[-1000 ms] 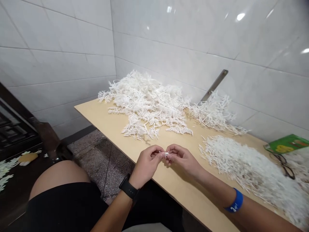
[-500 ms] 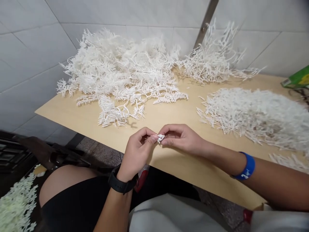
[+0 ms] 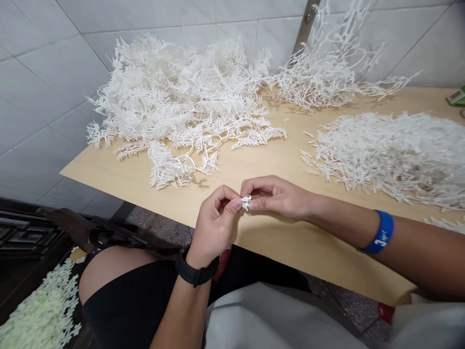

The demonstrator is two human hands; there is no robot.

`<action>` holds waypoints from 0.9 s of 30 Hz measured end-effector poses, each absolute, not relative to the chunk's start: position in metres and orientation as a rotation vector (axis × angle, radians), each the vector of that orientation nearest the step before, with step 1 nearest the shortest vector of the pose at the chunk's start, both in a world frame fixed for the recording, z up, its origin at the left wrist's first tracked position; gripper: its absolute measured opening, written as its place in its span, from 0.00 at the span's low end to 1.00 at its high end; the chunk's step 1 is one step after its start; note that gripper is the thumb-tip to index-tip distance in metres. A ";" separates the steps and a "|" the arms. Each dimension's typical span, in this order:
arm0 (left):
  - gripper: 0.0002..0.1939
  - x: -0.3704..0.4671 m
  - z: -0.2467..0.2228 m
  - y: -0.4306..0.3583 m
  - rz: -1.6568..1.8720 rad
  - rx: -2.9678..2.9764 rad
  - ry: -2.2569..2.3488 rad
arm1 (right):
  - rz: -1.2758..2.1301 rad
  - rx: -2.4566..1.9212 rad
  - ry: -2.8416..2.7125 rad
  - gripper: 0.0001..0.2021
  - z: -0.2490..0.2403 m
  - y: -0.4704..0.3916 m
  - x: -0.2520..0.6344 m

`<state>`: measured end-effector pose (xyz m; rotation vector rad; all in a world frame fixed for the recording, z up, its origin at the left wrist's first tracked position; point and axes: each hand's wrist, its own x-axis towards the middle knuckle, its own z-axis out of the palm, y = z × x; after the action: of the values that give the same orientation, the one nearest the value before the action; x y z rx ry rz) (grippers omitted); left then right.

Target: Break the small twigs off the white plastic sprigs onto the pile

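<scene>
The left hand (image 3: 215,224) is pinching a white sprig (image 3: 246,201) between thumb and forefinger; the right hand (image 3: 281,196) is holding its other end, so each grip is clamping the sprig over the worktop (image 3: 250,169), near the front edge; compared with a second ago, both hands are keeping their pinch, while the sprig is showing more plainly between the fingertips; the view is looking further down, so the green box (image 3: 457,97) is now showing only a corner at the right edge; the blossoms (image 3: 39,310), then few, are filling the lower left; the branches (image 3: 174,102) are still lying heaped behind; the loose bits (image 3: 392,145) are still lying to the right.
</scene>
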<state>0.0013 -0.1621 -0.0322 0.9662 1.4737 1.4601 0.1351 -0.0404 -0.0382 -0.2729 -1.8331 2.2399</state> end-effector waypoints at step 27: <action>0.15 -0.018 -0.042 -0.160 1.686 0.673 1.321 | 2.222 -0.507 -1.705 0.16 -0.039 -0.031 0.141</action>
<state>-0.0183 -0.1605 -0.0415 0.6729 1.3208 1.6859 0.1407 -0.0310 -0.0393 -0.5068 -1.7053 2.2215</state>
